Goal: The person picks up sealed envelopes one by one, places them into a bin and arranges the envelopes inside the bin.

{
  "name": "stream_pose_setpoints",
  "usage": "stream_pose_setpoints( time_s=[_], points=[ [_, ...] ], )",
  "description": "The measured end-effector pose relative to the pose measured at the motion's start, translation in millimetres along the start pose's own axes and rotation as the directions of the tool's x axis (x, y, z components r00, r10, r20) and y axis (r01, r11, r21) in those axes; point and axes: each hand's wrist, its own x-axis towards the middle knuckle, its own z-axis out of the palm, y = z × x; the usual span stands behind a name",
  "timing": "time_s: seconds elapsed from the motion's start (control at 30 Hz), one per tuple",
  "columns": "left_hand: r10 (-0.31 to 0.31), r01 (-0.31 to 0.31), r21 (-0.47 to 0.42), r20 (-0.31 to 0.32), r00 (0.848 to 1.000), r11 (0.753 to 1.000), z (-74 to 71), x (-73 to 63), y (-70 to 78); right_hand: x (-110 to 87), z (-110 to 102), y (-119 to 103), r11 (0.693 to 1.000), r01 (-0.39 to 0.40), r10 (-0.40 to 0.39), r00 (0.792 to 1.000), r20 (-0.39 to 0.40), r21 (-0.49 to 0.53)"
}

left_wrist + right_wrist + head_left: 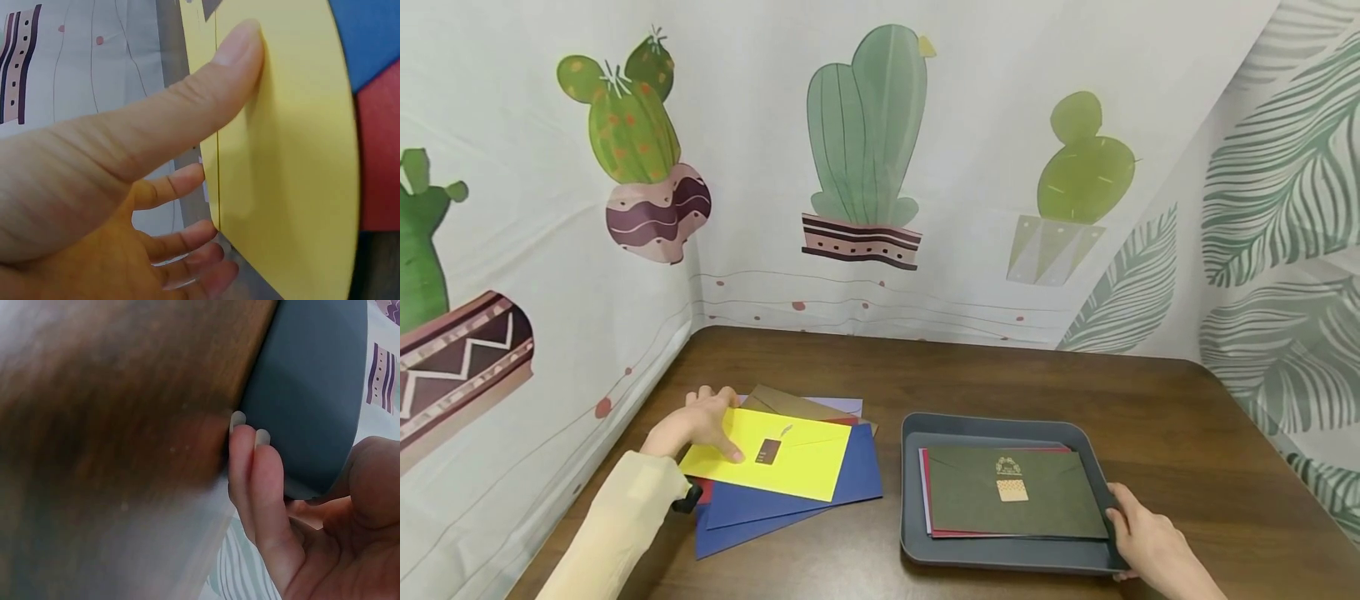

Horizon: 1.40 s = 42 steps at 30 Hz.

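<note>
At the left, my left hand [703, 421] pinches a yellow envelope [805, 462] by its left end. In the left wrist view the thumb [206, 87] lies across the yellow face, and the other fingers are at the envelope's edge. Below it lies a loose pile with blue envelopes [861, 471], a brown envelope [767, 397] and a partly hidden red envelope [381, 150]. To the right, my right hand [1153, 537] grips the right side of a dark grey tray [1000, 554], thumb at the rim and fingertips against the outer wall.
In the tray, a dark green envelope [958, 492] tops a stack with red and pale edges showing. The brown wooden table [865, 367] meets a white cactus-print cloth [970, 167] at the back and left. A leaf-print cloth [1285, 333] hangs on the right.
</note>
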Motion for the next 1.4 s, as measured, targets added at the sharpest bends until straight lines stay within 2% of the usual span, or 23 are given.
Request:
stream_pose_setpoints(
  time_s=[0.23, 0.4, 0.57, 0.73, 0.83, 0.9, 0.97, 1.03, 1.13, 1.2, 1.23, 1.27, 1.4],
  points=[
    [-0.002, 0.001, -0.051, -0.024, 1.000, 0.999, 0.9, 3.0, -8.0, 0.0, -1.4, -1.0, 1.000, 0.004, -0.004, 1.000, -0.008, -0.014],
    [0.058, -0.064, -0.081, -0.066, 0.996, 0.995, 0.0, 2.2, -16.5, -0.8, -1.8, -1.7, 1.000, 0.006, -0.006, 1.000, -0.007, -0.009],
    [0.119, -0.125, -0.095, -0.073, 0.990, 0.988, -3.6, 0.0, -24.5, -1.0, -1.6, -1.6, 1.000, 0.005, -0.005, 1.000, -0.004, 0.007],
    [0.132, -0.142, -0.162, -0.068, 0.989, 0.977, -8.5, -3.0, -29.3, -1.0, -0.4, -0.1, 1.000, 0.006, -0.006, 1.000, -0.006, 0.004],
    [0.150, -0.161, -0.227, -0.064, 0.987, 0.961, -9.3, -2.9, -33.1, -1.3, 0.6, 0.7, 1.000, 0.004, -0.004, 1.000, -0.005, 0.016],
    [0.168, -0.176, -0.288, -0.051, 0.984, 0.942, -9.4, -3.0, -36.2, -1.1, 1.4, 1.3, 1.000, 0.006, -0.005, 1.000, -0.007, 0.023],
    [0.189, -0.186, -0.368, -0.030, 0.982, 0.911, -9.2, -2.8, -39.3, -0.9, 1.7, 1.1, 0.999, 0.005, -0.005, 1.000, -0.010, 0.032],
    [0.208, -0.181, -0.471, 0.006, 0.978, 0.863, -9.3, -3.1, -41.8, -0.2, 2.2, 1.6, 1.000, 0.010, -0.009, 1.000, -0.012, 0.029],
    [0.264, -0.167, -0.619, 0.069, 0.962, 0.767, -11.6, -4.5, -43.5, 0.4, 2.1, 1.5, 1.000, 0.013, -0.013, 1.000, -0.011, 0.025],
    [0.300, -0.152, -0.684, 0.102, 0.948, 0.714, -12.9, -5.4, -44.3, 0.7, 1.4, 1.1, 1.000, 0.014, -0.014, 1.000, -0.010, 0.019],
    [0.312, -0.145, -0.704, 0.113, 0.943, 0.696, -13.6, -5.9, -44.3, 0.7, 1.1, 0.8, 1.000, 0.015, -0.015, 1.000, -0.012, 0.016],
    [0.326, -0.143, -0.720, 0.121, 0.938, 0.680, -13.8, -6.0, -45.0, 0.8, 0.6, 0.6, 1.000, 0.015, -0.015, 1.000, -0.011, 0.013],
    [0.341, -0.140, -0.742, 0.125, 0.932, 0.655, -12.0, -7.1, -46.4, 0.4, -0.1, 0.3, 1.000, 0.018, -0.018, 1.000, -0.010, 0.001]
  ],
)
